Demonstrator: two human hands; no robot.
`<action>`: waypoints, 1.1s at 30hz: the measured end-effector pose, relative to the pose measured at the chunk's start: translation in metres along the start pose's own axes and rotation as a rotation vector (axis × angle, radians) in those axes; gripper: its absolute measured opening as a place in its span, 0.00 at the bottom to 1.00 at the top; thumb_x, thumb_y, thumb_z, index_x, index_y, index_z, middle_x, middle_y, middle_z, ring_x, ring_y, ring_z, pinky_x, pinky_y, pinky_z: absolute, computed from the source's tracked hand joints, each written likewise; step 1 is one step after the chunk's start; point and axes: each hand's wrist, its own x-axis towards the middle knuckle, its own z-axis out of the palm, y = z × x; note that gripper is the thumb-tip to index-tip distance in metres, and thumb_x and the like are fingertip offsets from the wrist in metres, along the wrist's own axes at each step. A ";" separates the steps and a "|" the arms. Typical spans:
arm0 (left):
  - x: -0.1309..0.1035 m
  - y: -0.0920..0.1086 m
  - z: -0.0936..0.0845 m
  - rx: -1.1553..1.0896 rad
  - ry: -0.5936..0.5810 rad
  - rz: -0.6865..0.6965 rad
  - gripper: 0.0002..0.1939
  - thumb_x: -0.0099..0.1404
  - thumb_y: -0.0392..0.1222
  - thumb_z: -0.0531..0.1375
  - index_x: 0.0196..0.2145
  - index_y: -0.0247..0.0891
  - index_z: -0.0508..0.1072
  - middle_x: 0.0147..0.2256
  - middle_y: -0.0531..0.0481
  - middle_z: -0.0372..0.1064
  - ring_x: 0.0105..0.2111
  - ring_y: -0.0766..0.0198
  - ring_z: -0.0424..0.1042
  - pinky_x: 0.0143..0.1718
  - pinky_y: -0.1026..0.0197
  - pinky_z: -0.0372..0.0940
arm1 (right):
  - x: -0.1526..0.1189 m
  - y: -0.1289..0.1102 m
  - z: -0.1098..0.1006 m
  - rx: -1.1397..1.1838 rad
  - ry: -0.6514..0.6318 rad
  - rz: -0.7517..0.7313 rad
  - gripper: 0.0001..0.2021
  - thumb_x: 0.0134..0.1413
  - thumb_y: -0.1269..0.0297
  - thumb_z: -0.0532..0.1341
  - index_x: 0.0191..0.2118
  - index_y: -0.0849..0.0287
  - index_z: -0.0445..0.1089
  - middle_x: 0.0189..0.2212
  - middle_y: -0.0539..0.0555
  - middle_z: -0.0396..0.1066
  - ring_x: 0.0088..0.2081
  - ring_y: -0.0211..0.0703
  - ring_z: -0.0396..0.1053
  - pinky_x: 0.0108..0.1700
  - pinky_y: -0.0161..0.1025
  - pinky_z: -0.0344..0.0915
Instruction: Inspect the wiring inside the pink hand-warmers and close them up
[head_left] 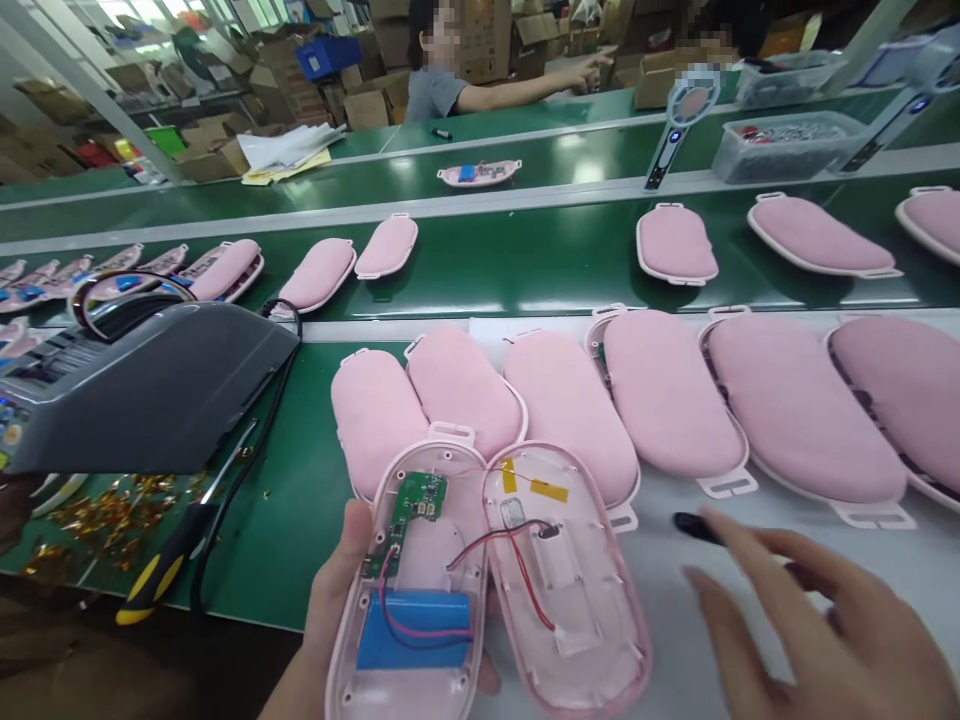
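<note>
My left hand [341,590] grips one half of an opened pink oval casing [442,555] at its left edge. Inside this half are a green circuit board [420,497] and a blue battery pack [414,630]. Thin red and black wires [499,535] run across to the other pink half [562,600], which lies open beside it, inner side up, with yellow tape strips near its top. At the lower right, my right hand [840,620] is open with thumb and index finger apart. A small black object [696,527] lies at its index fingertip, partly hidden by the fingers.
Several pink padded casings [570,410] lie in a row behind. At left are a grey machine [161,375], a yellow-black screwdriver [169,565] and a golden scrap pile [112,520]. More casings sit on the green conveyor [510,260]; a co-worker [442,75] reaches across beyond.
</note>
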 end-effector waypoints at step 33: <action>0.012 -0.007 0.019 -0.026 0.043 -0.106 0.34 0.65 0.62 0.48 0.53 0.28 0.68 0.32 0.41 0.75 0.30 0.52 0.75 0.30 0.48 0.71 | 0.073 -0.105 0.015 0.422 -0.318 -0.396 0.08 0.62 0.73 0.54 0.33 0.59 0.69 0.30 0.53 0.71 0.35 0.45 0.59 0.36 0.41 0.64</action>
